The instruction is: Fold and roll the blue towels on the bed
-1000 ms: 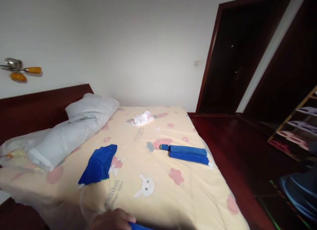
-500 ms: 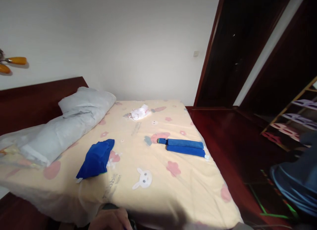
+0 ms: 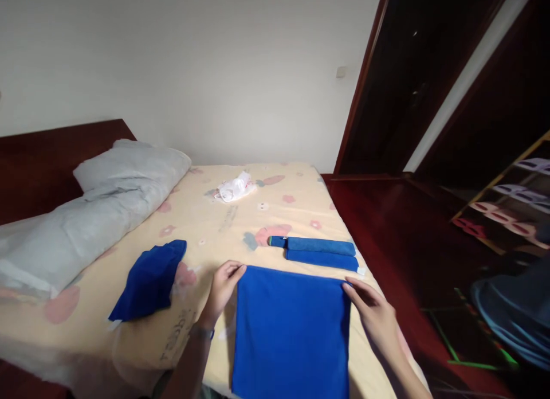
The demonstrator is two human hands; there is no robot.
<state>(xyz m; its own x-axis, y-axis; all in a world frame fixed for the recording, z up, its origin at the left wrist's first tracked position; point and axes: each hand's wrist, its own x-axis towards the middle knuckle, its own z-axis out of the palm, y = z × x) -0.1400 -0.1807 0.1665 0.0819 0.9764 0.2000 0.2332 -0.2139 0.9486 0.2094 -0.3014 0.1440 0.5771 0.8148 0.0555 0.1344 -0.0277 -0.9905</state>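
A blue cloth (image 3: pixel 292 330) is stretched out flat between my hands over the near part of the bed. My left hand (image 3: pixel 224 287) pinches its upper left corner, and my right hand (image 3: pixel 373 310) pinches the upper right corner. Just beyond the cloth's top edge lie blue cloths folded into narrow strips (image 3: pixel 320 253), one with a white tag at its right end. Off to the left rests another blue cloth (image 3: pixel 150 281), crumpled, with a small white tag. The held cloth's lower edge runs out of view.
The bed (image 3: pixel 223 233) has a cream sheet printed with rabbits, carrots and flowers. A white plastic bag (image 3: pixel 235 187) lies toward its far end. Grey bedding (image 3: pixel 107 204) is bunched by the dark headboard (image 3: pixel 55 164). Slippers sit on a shoe rack (image 3: pixel 502 187) at right.
Both hands have come up over the bed, now holding a blue cloth spread between them. Earlier only one hand showed at the bottom edge. The view has shifted slightly.
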